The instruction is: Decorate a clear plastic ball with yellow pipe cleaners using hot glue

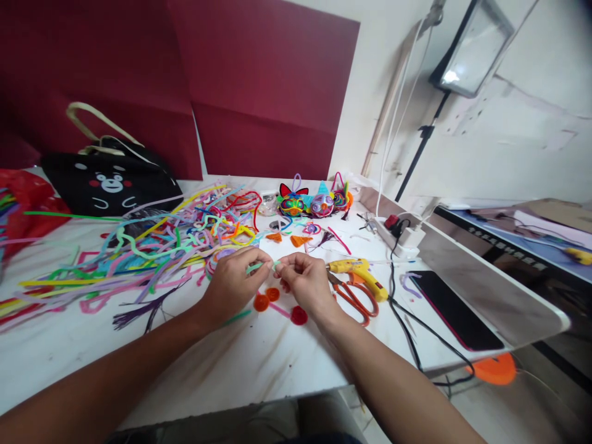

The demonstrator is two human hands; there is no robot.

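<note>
A light green pipe cleaner [254, 268] is pinched between my two hands above the white table. My left hand [237, 280] closes its fingertips on one part of it. My right hand [306, 280] pinches it close by, with the fingers curled. Below the hands lie two orange coiled discs [261, 302], a red coiled disc [298, 316] and a pink pipe cleaner piece [280, 310]. Just right of my right hand are orange-handled scissors [358, 302] and a yellow glue gun [361, 271]. Two orange triangles [300, 240] lie beyond the fingers.
Loose pipe cleaners [152, 246] are heaped on the left. Colourful finished figures [319, 203] stand at the back. A black bag [111, 179] sits back left. On the right are a power strip [400, 237], a black cable [407, 327] and a phone [456, 308].
</note>
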